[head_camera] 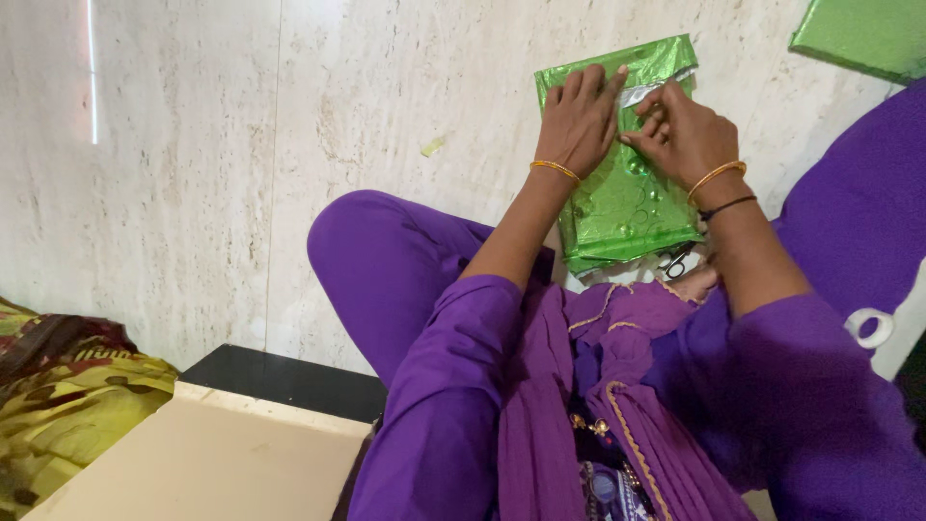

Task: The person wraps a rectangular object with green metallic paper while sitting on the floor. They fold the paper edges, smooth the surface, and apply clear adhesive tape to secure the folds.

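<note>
A flat parcel wrapped in shiny green paper (627,207) lies on the pale stone floor in front of my crossed legs. My left hand (579,121) presses flat on its upper left part, fingers together. My right hand (680,130) pinches the paper's edge beside a silvery strip of the wrap's underside (644,93). Both wrists carry thin gold bangles; the right also has a black thread. Scissors (675,260) peek out from under the parcel's near edge.
A second green-wrapped package (863,37) lies at the top right. A small scrap (432,147) sits on the floor to the left. A beige cardboard box (207,453) and patterned cloth (58,386) are at lower left. A roll of tape (873,328) rests on my right knee.
</note>
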